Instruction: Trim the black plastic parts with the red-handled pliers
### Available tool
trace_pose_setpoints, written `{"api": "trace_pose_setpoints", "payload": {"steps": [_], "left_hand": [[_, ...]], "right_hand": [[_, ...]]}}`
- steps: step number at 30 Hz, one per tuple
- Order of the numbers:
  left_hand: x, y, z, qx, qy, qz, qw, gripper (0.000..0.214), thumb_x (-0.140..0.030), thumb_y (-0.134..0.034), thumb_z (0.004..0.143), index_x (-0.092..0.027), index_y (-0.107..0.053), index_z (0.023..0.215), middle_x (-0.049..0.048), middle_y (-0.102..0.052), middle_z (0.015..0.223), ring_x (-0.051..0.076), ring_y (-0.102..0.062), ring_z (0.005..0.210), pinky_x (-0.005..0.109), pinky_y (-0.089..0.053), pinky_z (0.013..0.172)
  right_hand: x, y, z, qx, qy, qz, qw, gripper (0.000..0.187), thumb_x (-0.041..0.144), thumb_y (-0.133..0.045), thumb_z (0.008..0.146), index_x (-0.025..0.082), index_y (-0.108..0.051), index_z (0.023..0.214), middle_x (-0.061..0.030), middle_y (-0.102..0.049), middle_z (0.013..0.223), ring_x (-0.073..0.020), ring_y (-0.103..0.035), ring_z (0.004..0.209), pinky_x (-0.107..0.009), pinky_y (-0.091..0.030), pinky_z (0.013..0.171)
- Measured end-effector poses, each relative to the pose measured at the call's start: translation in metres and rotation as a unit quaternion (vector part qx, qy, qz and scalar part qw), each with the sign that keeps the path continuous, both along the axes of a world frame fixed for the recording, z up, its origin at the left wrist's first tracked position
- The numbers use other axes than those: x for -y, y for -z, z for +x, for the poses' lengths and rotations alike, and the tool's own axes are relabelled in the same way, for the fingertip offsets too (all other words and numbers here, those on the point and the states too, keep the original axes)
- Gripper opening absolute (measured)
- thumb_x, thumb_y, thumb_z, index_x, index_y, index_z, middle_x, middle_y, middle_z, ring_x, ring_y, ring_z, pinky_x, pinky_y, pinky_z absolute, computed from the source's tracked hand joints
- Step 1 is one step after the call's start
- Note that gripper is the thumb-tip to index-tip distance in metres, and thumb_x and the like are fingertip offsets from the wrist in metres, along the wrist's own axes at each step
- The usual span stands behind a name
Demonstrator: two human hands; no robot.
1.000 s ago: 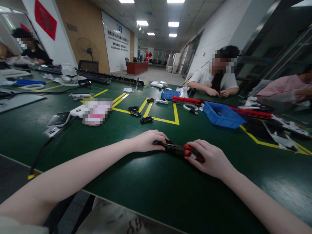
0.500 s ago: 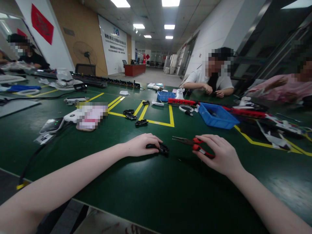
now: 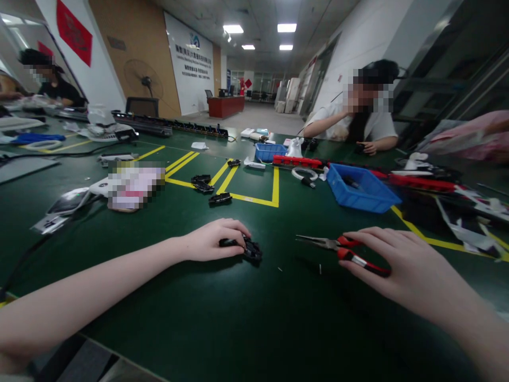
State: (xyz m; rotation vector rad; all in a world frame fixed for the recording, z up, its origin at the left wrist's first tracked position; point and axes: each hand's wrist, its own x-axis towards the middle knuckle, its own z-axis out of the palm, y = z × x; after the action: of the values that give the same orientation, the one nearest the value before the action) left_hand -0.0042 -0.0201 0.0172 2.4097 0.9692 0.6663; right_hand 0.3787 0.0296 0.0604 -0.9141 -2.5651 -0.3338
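My left hand rests on the green table with its fingers closed on a small black plastic part that pokes out past the fingertips. My right hand holds red-handled needle-nose pliers just above the table, the fingers wrapped over the handles and the metal jaws pointing left. A gap of bare table separates the jaws from the black part. Two tiny specks lie on the table under the pliers.
Several more black parts lie inside yellow tape lines farther back. A blue bin stands at right, a smaller blue bin behind. A power strip and cable lie at left. Other people sit across and at far left.
My right hand has pulled the pliers away from the black part, to the right. My left hand has stayed on the part and slid slightly left.
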Motion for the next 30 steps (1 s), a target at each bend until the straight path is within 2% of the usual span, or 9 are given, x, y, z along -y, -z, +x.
{"api": "trace_pose_setpoints", "payload": {"steps": [4,9,13,18,23,26,30], "left_hand": [[0.000,-0.002,0.001,0.011,-0.005,-0.031,0.999,0.016,-0.027,-0.057,0.095,-0.017,-0.070,0.095,0.0089,-0.062,0.124,0.020,-0.059,0.113,0.034,-0.045,0.099],[-0.001,-0.002,0.003,0.008,-0.010,-0.045,0.999,0.017,-0.027,-0.056,0.095,-0.017,-0.070,0.096,0.0085,-0.062,0.123,0.020,-0.059,0.112,0.034,-0.045,0.099],[-0.001,-0.002,0.003,-0.011,-0.009,-0.035,0.999,0.017,-0.028,-0.056,0.096,-0.019,-0.069,0.098,0.0077,-0.063,0.122,0.020,-0.058,0.112,0.034,-0.045,0.098],[-0.002,0.000,0.000,-0.032,0.007,-0.010,0.999,0.015,-0.031,-0.062,0.092,-0.019,-0.067,0.100,0.0074,-0.063,0.122,0.022,-0.057,0.112,0.036,-0.042,0.099],[-0.004,0.003,-0.002,-0.027,0.015,0.004,1.000,0.013,-0.029,-0.063,0.091,-0.020,-0.066,0.101,0.0064,-0.063,0.122,0.021,-0.058,0.111,0.034,-0.042,0.096],[-0.002,0.004,-0.003,-0.029,0.017,0.011,0.999,0.015,-0.031,-0.064,0.091,-0.021,-0.066,0.103,0.0064,-0.063,0.122,0.022,-0.058,0.111,0.034,-0.042,0.095],[0.003,0.002,-0.004,-0.028,0.017,0.010,0.999,0.014,-0.031,-0.064,0.091,-0.022,-0.066,0.102,0.0058,-0.063,0.122,0.022,-0.058,0.109,0.035,-0.042,0.094]], "right_hand": [[-0.004,0.002,0.010,0.022,0.044,-0.043,0.998,0.040,0.058,-0.058,0.083,0.024,-0.069,0.099,-0.0103,-0.070,0.093,-0.0259,-0.065,0.073,-0.043,-0.050,0.064],[-0.006,0.018,0.006,0.025,0.032,-0.076,0.996,0.045,0.063,-0.060,0.080,0.025,-0.068,0.104,-0.0088,-0.070,0.094,-0.0245,-0.065,0.073,-0.040,-0.050,0.062],[0.000,0.022,-0.009,0.020,0.022,-0.120,0.992,0.041,0.057,-0.061,0.082,0.025,-0.066,0.107,-0.0086,-0.070,0.099,-0.0242,-0.066,0.079,-0.039,-0.052,0.066],[0.006,0.027,-0.026,0.036,0.042,-0.164,0.985,0.042,0.047,-0.062,0.083,0.026,-0.062,0.119,-0.0082,-0.068,0.108,-0.0244,-0.067,0.089,-0.040,-0.055,0.075],[0.004,0.037,-0.028,0.043,0.040,-0.134,0.989,0.047,0.042,-0.059,0.084,0.025,-0.055,0.128,-0.0090,-0.067,0.113,-0.0272,-0.066,0.099,-0.045,-0.054,0.083],[0.003,0.038,-0.026,0.038,0.039,-0.106,0.993,0.051,0.044,-0.057,0.085,0.026,-0.052,0.132,-0.0097,-0.068,0.113,-0.0287,-0.066,0.100,-0.045,-0.054,0.081],[0.003,0.033,-0.025,0.038,-0.002,-0.076,0.996,0.048,0.034,-0.062,0.078,0.027,-0.056,0.125,-0.0092,-0.067,0.113,-0.0291,-0.065,0.102,-0.045,-0.055,0.083]]}}
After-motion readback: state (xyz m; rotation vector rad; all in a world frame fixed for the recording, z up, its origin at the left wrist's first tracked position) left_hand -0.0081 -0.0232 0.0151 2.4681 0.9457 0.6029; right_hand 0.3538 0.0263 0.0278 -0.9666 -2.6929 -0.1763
